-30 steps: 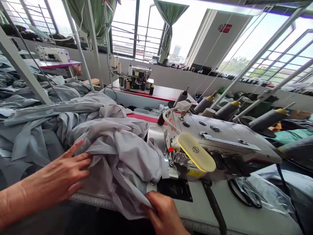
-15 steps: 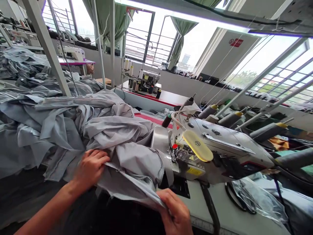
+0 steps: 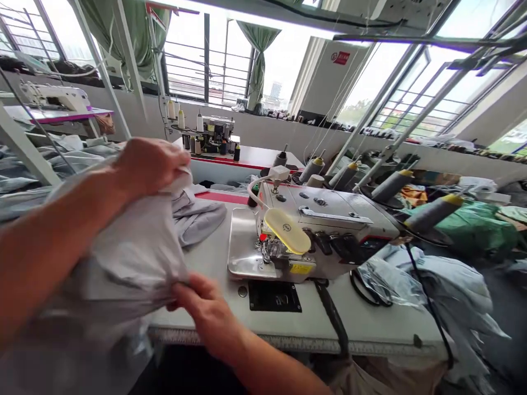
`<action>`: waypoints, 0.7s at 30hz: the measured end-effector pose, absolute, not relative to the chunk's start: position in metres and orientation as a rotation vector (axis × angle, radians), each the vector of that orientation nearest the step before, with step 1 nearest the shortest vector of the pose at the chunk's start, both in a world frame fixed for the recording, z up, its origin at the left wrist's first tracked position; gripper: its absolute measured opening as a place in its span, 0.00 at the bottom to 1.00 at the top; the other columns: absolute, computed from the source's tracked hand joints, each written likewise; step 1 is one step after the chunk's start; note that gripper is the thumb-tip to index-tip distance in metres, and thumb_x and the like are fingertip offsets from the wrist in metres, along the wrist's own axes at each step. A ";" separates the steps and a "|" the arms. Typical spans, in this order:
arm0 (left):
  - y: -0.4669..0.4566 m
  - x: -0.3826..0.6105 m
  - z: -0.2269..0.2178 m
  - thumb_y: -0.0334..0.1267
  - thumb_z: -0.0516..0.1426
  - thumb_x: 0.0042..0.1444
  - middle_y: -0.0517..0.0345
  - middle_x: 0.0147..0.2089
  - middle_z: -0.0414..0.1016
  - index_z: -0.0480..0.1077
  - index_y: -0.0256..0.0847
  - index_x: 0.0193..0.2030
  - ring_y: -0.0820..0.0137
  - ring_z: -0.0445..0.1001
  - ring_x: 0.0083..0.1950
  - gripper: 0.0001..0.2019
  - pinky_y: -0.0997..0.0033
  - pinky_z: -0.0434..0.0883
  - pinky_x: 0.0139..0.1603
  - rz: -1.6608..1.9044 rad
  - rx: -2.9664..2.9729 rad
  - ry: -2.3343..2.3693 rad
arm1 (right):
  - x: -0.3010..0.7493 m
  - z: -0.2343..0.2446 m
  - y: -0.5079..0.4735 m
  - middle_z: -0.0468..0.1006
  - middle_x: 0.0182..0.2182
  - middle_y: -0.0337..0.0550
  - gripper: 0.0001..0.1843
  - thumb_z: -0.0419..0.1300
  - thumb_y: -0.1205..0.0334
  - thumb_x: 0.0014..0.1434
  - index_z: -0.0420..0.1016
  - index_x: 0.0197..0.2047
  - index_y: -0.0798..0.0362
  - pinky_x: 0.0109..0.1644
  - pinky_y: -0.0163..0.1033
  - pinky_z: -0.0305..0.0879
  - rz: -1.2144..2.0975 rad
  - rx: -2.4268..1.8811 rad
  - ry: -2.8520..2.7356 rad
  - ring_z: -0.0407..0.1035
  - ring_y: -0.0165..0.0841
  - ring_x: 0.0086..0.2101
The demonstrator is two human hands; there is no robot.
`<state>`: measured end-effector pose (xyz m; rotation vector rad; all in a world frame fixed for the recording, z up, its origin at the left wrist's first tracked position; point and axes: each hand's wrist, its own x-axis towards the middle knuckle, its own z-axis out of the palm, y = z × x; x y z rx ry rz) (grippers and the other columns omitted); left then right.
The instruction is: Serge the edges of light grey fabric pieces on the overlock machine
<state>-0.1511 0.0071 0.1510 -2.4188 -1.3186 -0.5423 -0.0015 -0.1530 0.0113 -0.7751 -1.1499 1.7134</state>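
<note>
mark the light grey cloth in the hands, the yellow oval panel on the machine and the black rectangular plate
Light grey cloth point(image 3: 132, 263), head view: on its creased middle.
Yellow oval panel point(image 3: 287, 231), head view: middle of its flat face.
Black rectangular plate point(image 3: 268, 297), head view: near its centre.

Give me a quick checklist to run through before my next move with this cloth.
1. Left hand on the cloth: ok, at its raised upper edge.
2. Right hand on the cloth: ok, pinching it lower down.
3. Cloth apart from the plate: ok, it hangs to the left.
4. Cloth smooth: not ok, creased at the right hand.
5. Machine threaded: cannot tell, details too small.
</note>
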 end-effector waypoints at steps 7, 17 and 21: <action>0.027 -0.017 0.013 0.33 0.55 0.58 0.57 0.35 0.73 0.70 0.35 0.34 0.70 0.73 0.40 0.05 0.64 0.70 0.48 -0.420 -2.912 -0.845 | 0.150 -0.081 -0.226 0.66 0.22 0.35 0.09 0.61 0.57 0.45 0.74 0.28 0.54 0.31 0.32 0.56 1.779 -1.208 -0.985 0.60 0.28 0.24; 0.021 -0.011 0.021 0.28 0.48 0.53 0.56 0.39 0.74 0.70 0.36 0.33 0.68 0.69 0.45 0.10 0.65 0.62 0.54 -0.541 -3.240 -0.897 | 0.128 -0.054 -0.170 0.72 0.28 0.42 0.15 0.57 0.51 0.55 0.74 0.33 0.56 0.35 0.34 0.61 1.153 -1.433 -1.031 0.64 0.34 0.31; 0.034 -0.018 0.041 0.33 0.51 0.53 0.60 0.34 0.75 0.72 0.36 0.32 0.73 0.70 0.36 0.08 0.77 0.66 0.41 -0.441 -3.427 -0.914 | 0.127 -0.053 -0.168 0.65 0.21 0.35 0.13 0.58 0.54 0.54 0.69 0.25 0.55 0.28 0.31 0.55 1.183 -1.419 -0.949 0.57 0.28 0.24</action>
